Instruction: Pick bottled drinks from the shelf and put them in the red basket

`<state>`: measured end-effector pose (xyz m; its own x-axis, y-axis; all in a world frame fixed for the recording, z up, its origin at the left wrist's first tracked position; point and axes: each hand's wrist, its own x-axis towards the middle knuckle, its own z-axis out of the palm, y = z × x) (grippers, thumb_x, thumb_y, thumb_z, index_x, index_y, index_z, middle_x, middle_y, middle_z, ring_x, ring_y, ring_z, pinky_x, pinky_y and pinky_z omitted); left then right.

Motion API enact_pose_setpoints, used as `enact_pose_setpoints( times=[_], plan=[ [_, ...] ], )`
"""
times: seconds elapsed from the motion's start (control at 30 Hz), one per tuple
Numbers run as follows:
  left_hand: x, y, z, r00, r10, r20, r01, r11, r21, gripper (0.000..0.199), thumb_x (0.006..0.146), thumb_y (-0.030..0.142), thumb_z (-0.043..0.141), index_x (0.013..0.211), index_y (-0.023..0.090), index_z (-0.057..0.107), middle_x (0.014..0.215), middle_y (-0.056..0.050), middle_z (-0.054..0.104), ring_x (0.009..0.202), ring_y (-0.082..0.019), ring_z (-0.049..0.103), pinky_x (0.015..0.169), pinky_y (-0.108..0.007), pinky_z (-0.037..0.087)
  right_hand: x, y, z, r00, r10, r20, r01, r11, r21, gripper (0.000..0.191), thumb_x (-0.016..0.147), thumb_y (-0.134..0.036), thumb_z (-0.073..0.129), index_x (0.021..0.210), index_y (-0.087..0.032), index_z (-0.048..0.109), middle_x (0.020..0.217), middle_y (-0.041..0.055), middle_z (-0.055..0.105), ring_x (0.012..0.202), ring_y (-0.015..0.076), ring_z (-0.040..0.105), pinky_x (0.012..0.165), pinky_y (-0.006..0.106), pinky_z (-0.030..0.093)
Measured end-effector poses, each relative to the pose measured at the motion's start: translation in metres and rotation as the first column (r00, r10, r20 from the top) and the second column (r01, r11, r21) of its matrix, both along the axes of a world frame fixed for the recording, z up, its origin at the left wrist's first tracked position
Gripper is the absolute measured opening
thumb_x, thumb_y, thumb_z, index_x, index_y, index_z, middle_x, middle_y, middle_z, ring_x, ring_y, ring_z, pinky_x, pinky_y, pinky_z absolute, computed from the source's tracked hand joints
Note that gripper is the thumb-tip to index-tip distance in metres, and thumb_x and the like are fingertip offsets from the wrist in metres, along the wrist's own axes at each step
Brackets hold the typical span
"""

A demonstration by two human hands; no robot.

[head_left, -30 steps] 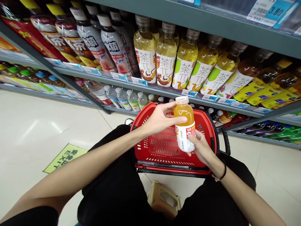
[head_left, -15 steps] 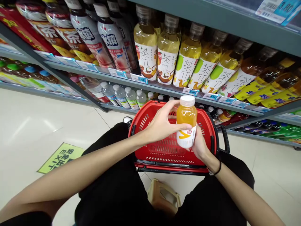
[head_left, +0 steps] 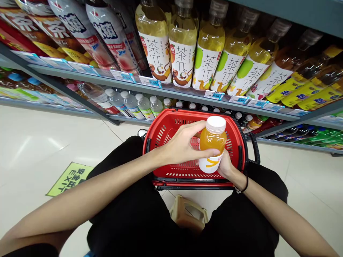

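The bottle [head_left: 212, 144] of orange juice stands almost upright over the red basket [head_left: 163, 134], not yet inside it, its white cap toward the shelf [head_left: 171, 92]. The right hand [head_left: 226, 166] is closed around the lower part, under the white label, and carries the weight. The left hand [head_left: 182, 144] is wrapped on the upper side, thumb across the front just below the shoulder, fingers behind.

To do this step well, I think the lower hand should keep the firm hold and the upper hand only guide, because the smooth plastic can slip if both hands loosen together. The basket rests on the person's knees, so a bottle let go from high up may tip it; lowering it to the mesh is safer. A tan stool [head_left: 189, 214] shows between the legs.
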<state>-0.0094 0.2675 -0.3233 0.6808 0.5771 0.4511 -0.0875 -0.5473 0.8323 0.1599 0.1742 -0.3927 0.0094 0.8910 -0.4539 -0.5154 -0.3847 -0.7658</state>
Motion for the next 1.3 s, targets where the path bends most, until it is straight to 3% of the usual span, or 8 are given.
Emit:
enact_pose_setpoints(
  times=[0.27,0.63,0.9,1.3],
  plan=[
    [0.002,0.0,-0.002,0.999,0.005,0.047,-0.009,0.995,0.102,0.045,0.086,0.047,0.085,0.113,0.015,0.069,0.109,-0.01,0.077,0.097,-0.022,0.073,0.087,-0.035,0.059,0.003,-0.001,-0.003,0.998,-0.026,0.049,0.025,0.999,0.026,0.046,0.08,-0.063,0.074,0.102,-0.022,0.077,0.107,0.0075,0.083,0.109,0.0349,0.076,0.087,0.047,0.063],
    [0.005,-0.002,-0.003,0.999,0.02,0.044,-0.024,0.993,0.111,0.043,0.088,0.048,0.084,0.108,0.015,0.067,0.103,-0.008,0.076,0.094,-0.022,0.072,0.082,-0.033,0.058,0.003,0.0,-0.014,0.995,-0.085,0.048,0.082,0.995,0.052,0.048,0.081,-0.064,0.072,0.104,-0.022,0.077,0.104,0.0067,0.083,0.111,0.0323,0.075,0.089,0.044,0.062],
    [0.004,-0.002,-0.004,0.998,0.013,0.055,-0.017,0.998,0.064,0.044,0.087,0.044,0.086,0.115,0.014,0.069,0.107,-0.009,0.076,0.093,-0.021,0.072,0.084,-0.033,0.059,0.006,0.0,-0.015,0.994,-0.085,0.07,0.082,0.996,0.041,0.047,0.082,-0.064,0.073,0.104,-0.022,0.076,0.099,0.0072,0.082,0.11,0.0335,0.076,0.089,0.045,0.063],
    [0.004,-0.003,-0.003,0.999,0.025,0.024,-0.025,1.0,0.008,0.043,0.087,0.044,0.085,0.113,0.014,0.069,0.106,-0.009,0.077,0.091,-0.021,0.073,0.082,-0.034,0.06,0.003,-0.001,-0.004,0.999,-0.015,0.049,0.016,1.0,-0.012,0.047,0.075,-0.065,0.075,0.092,-0.022,0.074,0.088,0.008,0.081,0.104,0.0365,0.077,0.081,0.048,0.065]
  ],
)
